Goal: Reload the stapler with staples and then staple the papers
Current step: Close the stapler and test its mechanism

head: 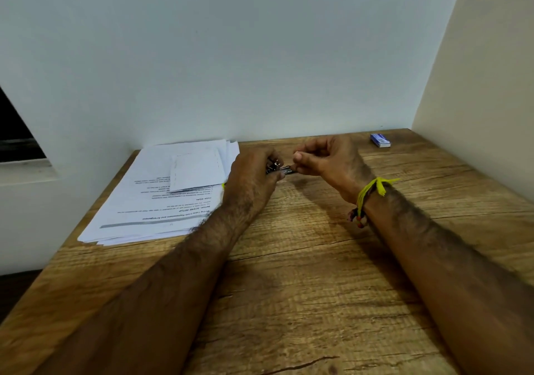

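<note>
While both hands meet over the far middle of the table (303,273), the left hand (254,176) curls its fingers round the stapler (281,169), thumb tip on its near side. Right hand (323,156) has fingers bent, thumb and forefinger pressed together at the stapler's right end; whether they pinch staples, cannot tell. Papers (161,195) lie just left of the left fingers, touching the wrist area. Staple box (380,140) sits well right of the right fingers, near the wall.
</note>
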